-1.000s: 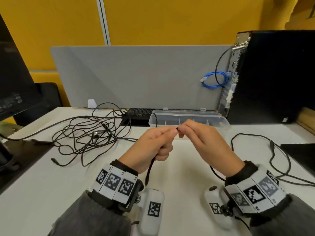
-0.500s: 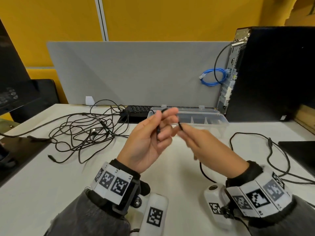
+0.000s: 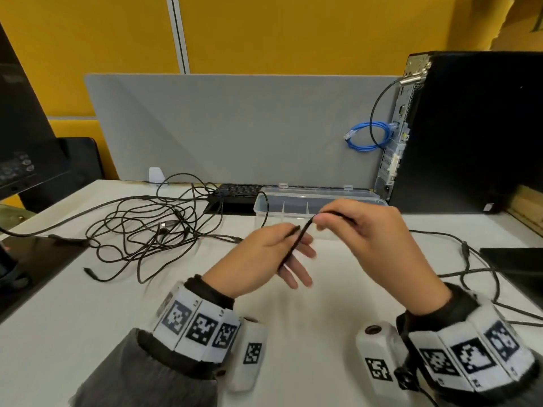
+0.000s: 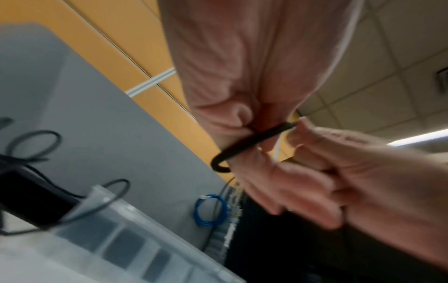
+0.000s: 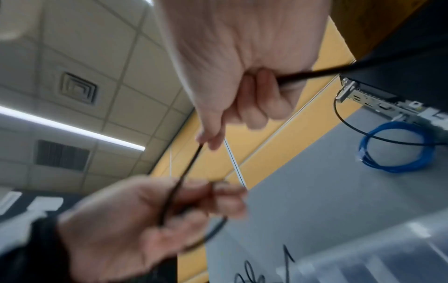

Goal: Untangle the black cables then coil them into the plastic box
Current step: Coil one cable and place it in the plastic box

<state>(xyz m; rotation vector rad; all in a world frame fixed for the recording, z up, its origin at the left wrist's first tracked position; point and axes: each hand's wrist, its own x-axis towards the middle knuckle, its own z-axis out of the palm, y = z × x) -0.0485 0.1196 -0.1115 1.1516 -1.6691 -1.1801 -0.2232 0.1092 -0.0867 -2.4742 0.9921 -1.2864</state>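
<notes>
A black cable (image 3: 295, 243) is stretched in a short straight run between my two hands above the white desk. My left hand (image 3: 289, 235) pinches its lower part between thumb and forefinger, with the other fingers spread; the left wrist view shows the cable (image 4: 254, 141) looping out of that pinch. My right hand (image 3: 318, 220) pinches the upper end, and the right wrist view shows the cable (image 5: 189, 168) running on through its curled fingers (image 5: 257, 99). The clear plastic box (image 3: 361, 195) stands open just behind the hands. A tangle of black cables (image 3: 152, 230) lies at the left.
Another black cable (image 3: 467, 259) trails over the desk at the right. A black computer tower (image 3: 470, 127) with a blue cable coil (image 3: 367, 139) stands back right. A keyboard (image 3: 235, 190) lies behind the box, a grey partition (image 3: 235, 127) closes the back, and a monitor (image 3: 23, 127) stands left.
My right hand has moved up and to the right, drawing the cable taut. My left hand has dropped lower and its outer fingers have spread out.
</notes>
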